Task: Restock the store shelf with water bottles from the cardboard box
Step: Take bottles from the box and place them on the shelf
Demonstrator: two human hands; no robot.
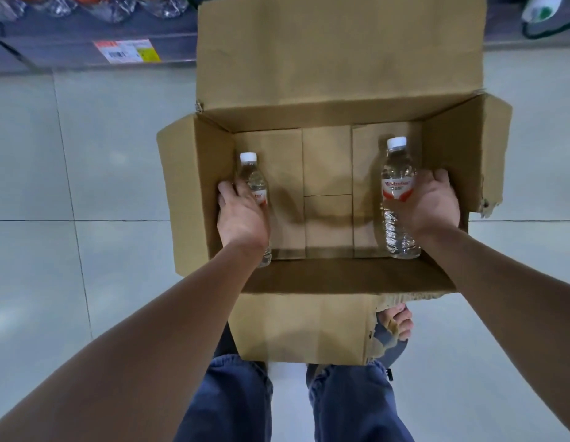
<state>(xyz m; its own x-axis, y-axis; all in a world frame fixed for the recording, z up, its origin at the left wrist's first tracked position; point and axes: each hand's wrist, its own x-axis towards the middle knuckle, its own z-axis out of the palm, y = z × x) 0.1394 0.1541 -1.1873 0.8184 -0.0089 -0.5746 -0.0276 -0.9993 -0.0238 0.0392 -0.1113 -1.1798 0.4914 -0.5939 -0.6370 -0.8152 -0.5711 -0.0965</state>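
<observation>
Glossy tile floor (102,173) — hands (242,215) (432,204) each clamped on ribbed clear bottles (255,183) (398,199) inside corrugated box (341,74).

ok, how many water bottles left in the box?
2. One water bottle lies along the cardboard box's left wall under the left hand; the other bottle lies by the right wall, gripped by the right hand. None appear hidden.

Brown box (325,59), white caps (396,142), seemingly red-banded labels (398,189)

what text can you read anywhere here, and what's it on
Right bottle label: red brand word, too blurred to read.
Left bottle label: red print, mostly hidden by the left hand.
Shelf price tag: barcode and print, too small to read.
Cardboard box: no print visible.
</observation>
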